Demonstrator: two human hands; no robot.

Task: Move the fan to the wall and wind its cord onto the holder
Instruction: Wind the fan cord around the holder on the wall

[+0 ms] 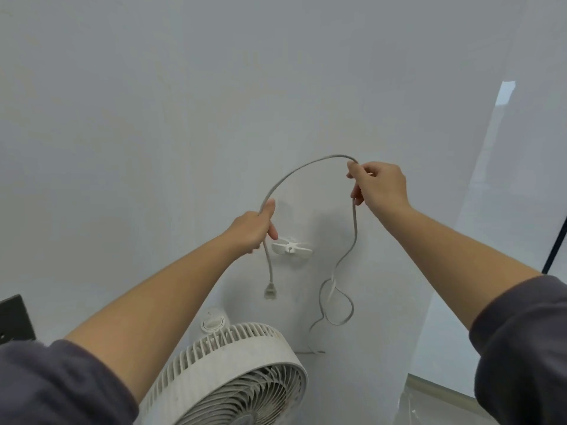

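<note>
The cord [294, 173] arches between my two hands in front of the wall [153, 118]. My left hand [254, 230] is closed around it near the plug end, thumb pressed along the top, and the plug [270, 292] dangles below my fist. My right hand [379, 187] pinches the cord higher up, fingers curled in, and from there the cord drops down the wall, twists into a loose loop and runs on toward the floor behind the fan [236, 375]. The holder [291, 248], a small white piece with spread arms, is fixed to the wall just below and to the right of my left hand; no cord is wound on it. The fan stands below it, close to the wall, though I cannot quite tell whether it touches. Its round grille faces up toward me, with a dial [214, 324] on top at the back. My grey sleeves [61, 384] are pushed up past the forearms. A dark edge [15, 317] shows at the far left.
</note>
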